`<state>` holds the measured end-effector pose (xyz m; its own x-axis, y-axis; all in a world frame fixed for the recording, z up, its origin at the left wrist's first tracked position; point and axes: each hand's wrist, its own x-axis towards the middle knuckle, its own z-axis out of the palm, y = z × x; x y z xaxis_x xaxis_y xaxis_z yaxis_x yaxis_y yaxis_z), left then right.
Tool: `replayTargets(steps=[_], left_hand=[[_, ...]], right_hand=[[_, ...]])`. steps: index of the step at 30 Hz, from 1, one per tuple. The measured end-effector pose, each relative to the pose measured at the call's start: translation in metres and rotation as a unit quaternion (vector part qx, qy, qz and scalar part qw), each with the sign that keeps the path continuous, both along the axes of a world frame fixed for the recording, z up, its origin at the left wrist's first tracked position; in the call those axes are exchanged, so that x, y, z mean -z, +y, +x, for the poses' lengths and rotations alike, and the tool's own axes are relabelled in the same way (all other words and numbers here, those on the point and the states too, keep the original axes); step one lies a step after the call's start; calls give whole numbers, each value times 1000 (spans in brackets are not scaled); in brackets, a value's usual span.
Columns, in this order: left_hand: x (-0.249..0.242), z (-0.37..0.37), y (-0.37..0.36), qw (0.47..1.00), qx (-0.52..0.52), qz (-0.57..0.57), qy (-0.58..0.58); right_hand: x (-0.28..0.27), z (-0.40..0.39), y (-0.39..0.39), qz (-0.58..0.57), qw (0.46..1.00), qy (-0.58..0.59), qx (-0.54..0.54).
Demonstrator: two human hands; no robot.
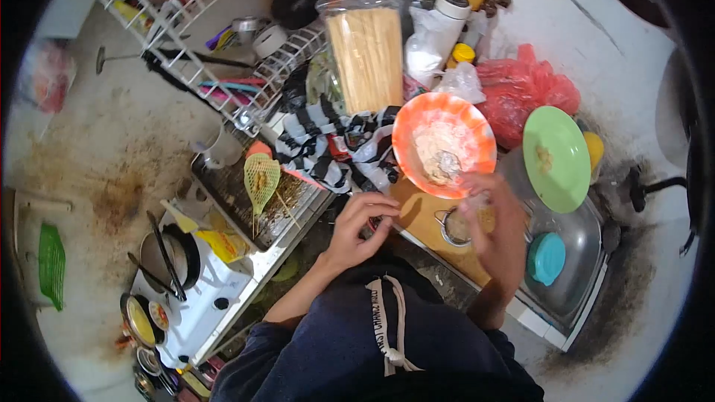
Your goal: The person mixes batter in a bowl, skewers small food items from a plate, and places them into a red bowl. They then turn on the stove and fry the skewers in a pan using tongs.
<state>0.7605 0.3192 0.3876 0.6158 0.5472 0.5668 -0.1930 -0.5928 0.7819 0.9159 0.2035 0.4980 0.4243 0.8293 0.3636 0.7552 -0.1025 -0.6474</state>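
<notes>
An orange-and-white bowl (pixel 406 130) holds a pale, floury mixture with a spoon (pixel 447 165) resting in it. My right hand (pixel 484 205) is at the bowl's lower right edge, its fingers near the spoon; whether it grips anything is hard to make out. My left hand (pixel 363 229) is to the left of the wooden board (pixel 417 212), fingers curved and apart, holding nothing visible. Between the hands, a small round metal-rimmed strainer (pixel 453 228) lies on the board, below the bowl.
A green plate (pixel 566 167) sits beside the sink (pixel 577 253), which holds a turquoise container (pixel 546 259). Behind the bowl are a red plastic bag (pixel 521 93) and a pack of pale sticks (pixel 365 56). At left are a tray (pixel 287 227), green strainer (pixel 261 181) and stove (pixel 201 305).
</notes>
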Motion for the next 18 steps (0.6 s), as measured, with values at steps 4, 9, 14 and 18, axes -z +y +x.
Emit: replayTargets(steps=[4, 9, 14, 18], left_hand=[[17, -27, 5, 993, -112, -43, 11], [77, -58, -1, 911, -144, -378, -73], [152, -101, -8, 892, -349, -288, 16], [169, -132, -25, 855, -377, -355, -4]], right_hand=[[32, -40, 33, -39, 972, 164, -163], [85, -84, 56, -130, 928, 210, -278], [196, -113, 98, -226, 898, 169, -336], [294, -145, 122, -216, 917, 101, -319]])
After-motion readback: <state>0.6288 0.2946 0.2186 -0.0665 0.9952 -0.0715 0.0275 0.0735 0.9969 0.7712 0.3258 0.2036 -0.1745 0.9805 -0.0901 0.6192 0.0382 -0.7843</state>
